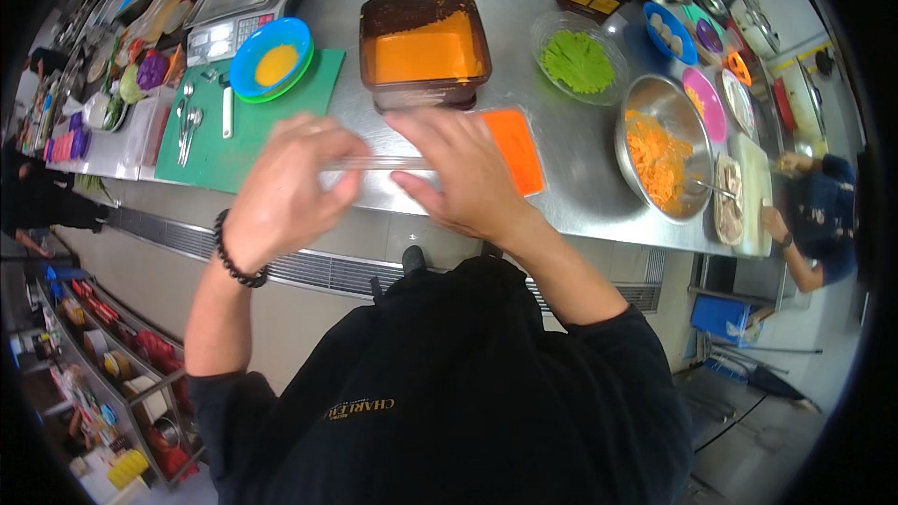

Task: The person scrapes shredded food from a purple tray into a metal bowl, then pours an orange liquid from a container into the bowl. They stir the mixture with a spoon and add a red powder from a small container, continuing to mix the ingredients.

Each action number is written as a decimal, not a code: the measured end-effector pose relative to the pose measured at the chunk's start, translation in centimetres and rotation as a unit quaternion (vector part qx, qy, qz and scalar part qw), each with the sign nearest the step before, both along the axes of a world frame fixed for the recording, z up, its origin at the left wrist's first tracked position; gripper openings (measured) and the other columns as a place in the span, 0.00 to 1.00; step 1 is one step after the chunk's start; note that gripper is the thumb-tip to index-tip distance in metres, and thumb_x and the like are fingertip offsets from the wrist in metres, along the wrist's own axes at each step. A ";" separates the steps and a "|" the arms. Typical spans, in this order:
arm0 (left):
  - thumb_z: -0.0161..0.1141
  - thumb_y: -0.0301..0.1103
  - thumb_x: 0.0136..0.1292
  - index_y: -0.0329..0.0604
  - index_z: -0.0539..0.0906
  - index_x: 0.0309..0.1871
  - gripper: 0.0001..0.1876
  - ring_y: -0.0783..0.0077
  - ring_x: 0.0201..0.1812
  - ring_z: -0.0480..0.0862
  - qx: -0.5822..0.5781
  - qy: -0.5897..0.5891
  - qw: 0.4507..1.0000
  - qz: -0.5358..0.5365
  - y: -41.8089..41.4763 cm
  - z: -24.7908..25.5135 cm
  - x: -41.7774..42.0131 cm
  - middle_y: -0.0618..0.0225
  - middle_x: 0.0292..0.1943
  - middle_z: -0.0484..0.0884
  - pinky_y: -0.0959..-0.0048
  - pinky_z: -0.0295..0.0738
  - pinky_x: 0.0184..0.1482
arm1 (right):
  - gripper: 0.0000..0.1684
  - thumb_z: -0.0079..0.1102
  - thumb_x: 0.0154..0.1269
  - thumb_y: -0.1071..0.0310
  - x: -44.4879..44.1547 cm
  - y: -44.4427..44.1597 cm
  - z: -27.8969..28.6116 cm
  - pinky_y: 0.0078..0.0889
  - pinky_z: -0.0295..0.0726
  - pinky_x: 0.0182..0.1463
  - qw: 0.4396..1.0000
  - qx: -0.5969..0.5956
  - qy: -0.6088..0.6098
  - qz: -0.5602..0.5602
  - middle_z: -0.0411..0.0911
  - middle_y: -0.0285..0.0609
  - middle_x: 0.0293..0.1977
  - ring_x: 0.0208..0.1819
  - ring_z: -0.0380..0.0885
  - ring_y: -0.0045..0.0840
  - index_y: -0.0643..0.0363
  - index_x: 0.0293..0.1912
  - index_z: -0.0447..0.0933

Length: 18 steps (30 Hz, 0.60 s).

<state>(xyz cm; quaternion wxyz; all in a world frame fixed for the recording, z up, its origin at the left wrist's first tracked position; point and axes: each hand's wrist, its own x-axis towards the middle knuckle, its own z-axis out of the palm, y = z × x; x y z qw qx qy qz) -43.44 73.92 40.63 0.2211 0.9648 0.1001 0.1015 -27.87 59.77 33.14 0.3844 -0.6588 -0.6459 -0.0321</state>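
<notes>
My left hand (291, 179), with a dark beaded bracelet at the wrist, and my right hand (466, 172) are raised over the front edge of the steel table. Between them they grip a clear plastic piece (382, 163), perhaps a lid or shallow container; motion blur hides its shape. Just beyond my hands stands a dark square tub (424, 88) of smooth orange paste, smeared along its inner walls. Partly covered by my right hand lies a flat clear container (515, 151) filled with bright orange.
Left are a green cutting board (210, 147), spoons, a blue bowl (270, 56) of yellow liquid and a scale (231, 31). Right are a glass bowl (579, 59) with a green leaf and a steel bowl (663, 147) of orange shreds. A co-worker (807, 217) stands far right.
</notes>
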 end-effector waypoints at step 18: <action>0.57 0.44 0.69 0.37 0.74 0.31 0.18 0.78 0.21 0.79 -0.534 0.024 0.805 0.257 -7.5 -22.9 13.5 0.65 0.23 0.79 0.77 0.78 0.23 | 0.15 0.56 0.66 0.61 11.5 -6.9 -16.5 0.38 0.74 0.39 0.891 -0.079 0.258 -0.367 0.77 0.48 0.29 0.32 0.76 0.37 0.60 0.47 0.77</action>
